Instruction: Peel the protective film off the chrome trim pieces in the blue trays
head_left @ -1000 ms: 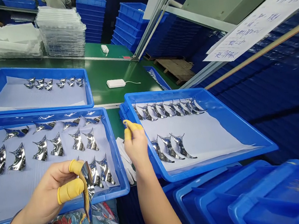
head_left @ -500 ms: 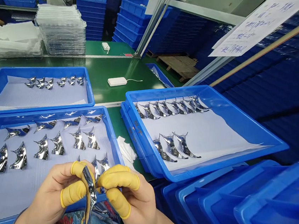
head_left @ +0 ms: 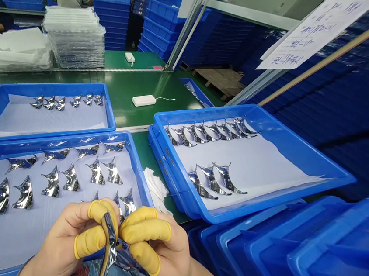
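My left hand, with yellow finger cots on its fingertips, is closed on a curved, mirror-bright chrome part above my lap. Its narrow edge faces me, and its lower end tapers downward. My right hand, also in yellow cots, pinches at the right side of the same part; its fingertips hide the exact contact. Beyond them lies a blue tray lined with white paper, where several similar chrome parts rest in rows. My hands cover some of the nearest ones.
To the right, a stacked blue tray holds more chrome parts. Another tray sits behind on the green table, near a white device with a cord. A crumpled white cloth lies between trays. Blue bins lean at lower right.
The chrome part has tilted, its lower end swinging left and more of its right side showing. My right hand has shifted slightly left, and its fingertips remain at the part.
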{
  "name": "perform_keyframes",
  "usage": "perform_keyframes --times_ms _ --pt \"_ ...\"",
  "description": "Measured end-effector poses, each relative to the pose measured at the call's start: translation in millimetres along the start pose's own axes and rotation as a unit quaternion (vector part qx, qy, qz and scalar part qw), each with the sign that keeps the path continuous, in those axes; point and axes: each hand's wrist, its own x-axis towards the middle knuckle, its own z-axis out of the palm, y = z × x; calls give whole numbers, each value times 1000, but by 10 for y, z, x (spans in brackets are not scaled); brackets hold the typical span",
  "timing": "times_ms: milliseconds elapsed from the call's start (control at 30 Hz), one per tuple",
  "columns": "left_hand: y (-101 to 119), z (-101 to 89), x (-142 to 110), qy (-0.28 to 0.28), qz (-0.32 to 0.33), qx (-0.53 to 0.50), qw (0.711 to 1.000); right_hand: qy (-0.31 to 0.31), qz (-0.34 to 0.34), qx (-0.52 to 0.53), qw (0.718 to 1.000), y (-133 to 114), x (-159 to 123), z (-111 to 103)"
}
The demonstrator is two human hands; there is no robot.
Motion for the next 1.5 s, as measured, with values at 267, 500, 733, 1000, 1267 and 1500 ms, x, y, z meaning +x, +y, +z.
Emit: perform_keyframes --times_ms 267,500,733,1000,1267,1500 --pt "42 16 7 14 12 4 1000 -13 -5 39 999 -67 6 -32" --pt "30 27 20 16 8 3 1000 24 -1 -8 1000 -32 -7 -52" --pt "15 24 -11 19 12 -4 1000 22 -12 -19 1000 -14 -2 11" --pt "24 24 -14 6 11 -1 1000 9 -16 -23 1000 -12 -24 30" --pt "28 -23 13 3 14 9 1000 -55 -23 20 998 -67 -10 30" --pt "101 15 -43 62 47 84 993 158 159 -114 968 216 -63 -473"
